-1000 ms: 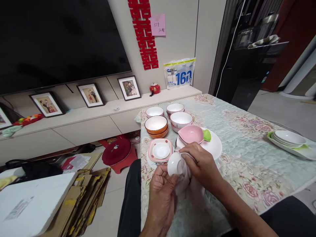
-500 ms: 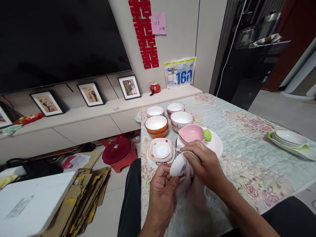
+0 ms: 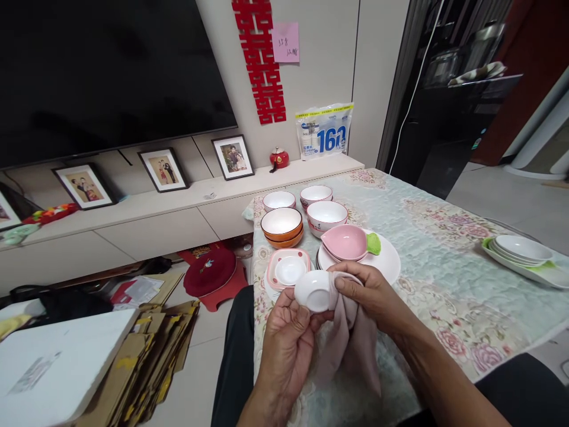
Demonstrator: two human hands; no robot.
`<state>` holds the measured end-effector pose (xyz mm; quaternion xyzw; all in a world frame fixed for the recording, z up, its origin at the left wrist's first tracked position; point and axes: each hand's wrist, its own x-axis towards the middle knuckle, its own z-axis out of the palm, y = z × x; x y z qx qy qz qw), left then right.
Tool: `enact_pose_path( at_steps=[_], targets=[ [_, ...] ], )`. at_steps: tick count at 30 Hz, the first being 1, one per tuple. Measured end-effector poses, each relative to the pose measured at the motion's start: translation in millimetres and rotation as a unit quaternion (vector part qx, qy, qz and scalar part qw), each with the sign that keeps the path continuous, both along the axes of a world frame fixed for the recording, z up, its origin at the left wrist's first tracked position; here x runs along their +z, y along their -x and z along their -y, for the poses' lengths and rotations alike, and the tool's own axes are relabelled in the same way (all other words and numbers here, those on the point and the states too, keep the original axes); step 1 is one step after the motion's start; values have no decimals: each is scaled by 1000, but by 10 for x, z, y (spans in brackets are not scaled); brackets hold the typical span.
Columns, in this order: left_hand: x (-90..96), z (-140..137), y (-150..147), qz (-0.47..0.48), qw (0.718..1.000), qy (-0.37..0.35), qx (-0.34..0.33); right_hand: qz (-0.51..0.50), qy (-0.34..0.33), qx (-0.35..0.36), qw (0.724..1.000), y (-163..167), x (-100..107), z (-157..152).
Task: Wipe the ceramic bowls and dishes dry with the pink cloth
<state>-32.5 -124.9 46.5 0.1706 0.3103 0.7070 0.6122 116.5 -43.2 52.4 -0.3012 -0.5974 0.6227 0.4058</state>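
A small white bowl (image 3: 313, 290) is held up over the near part of the table, its underside and foot ring facing me. My left hand (image 3: 288, 335) is closed on the bowl's left rim, thumb in front. My right hand (image 3: 371, 296) grips a pinkish-grey cloth (image 3: 349, 332) that wraps the bowl's right edge and hangs down below. Just behind the hands a pink strawberry-shaped dish (image 3: 349, 242) with a green leaf end lies on a large white plate (image 3: 389, 261). To the left, another small white bowl (image 3: 290, 270) sits in a pink-rimmed square dish (image 3: 275, 259).
Orange bowls (image 3: 282, 225) and red-rimmed white bowls (image 3: 328, 214) stand toward the far edge of the flowered tablecloth (image 3: 462, 296). Stacked white dishes (image 3: 524, 249) lie far right. On the floor at left are flattened cardboard (image 3: 133, 367), a white foam box (image 3: 57, 367) and a red stool (image 3: 213, 273).
The small bowl has turned so its underside faces me, and it sits slightly further left. My right hand has shifted a little right with the cloth, which hangs lower.
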Motion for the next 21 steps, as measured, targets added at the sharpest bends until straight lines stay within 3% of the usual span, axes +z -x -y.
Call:
enact_pose_path(
  at_steps=[2,5,9,13,15,18,21],
  targets=[
    [-24,-15,12,6,1000,0,-7,-19,31,8,999,7,-15,-1],
    [-53,-42,23,10,1000,3,-14,-6,12,-13,1000,16,-4,14],
    [-48,-75,7,21,999,13,-30,77,-131,-71,986,42,27,68],
    [-19,-85,-13,24,999,14,-23,146,-346,-85,923,116,28,162],
    [-3,-86,-8,23,999,25,-15,173,-416,-60,891,148,34,202],
    [25,-97,10,27,999,23,-14,187,-450,-7,873,137,65,209],
    [60,-127,23,39,999,-5,-33,165,-436,51,883,51,105,158]
  ],
)
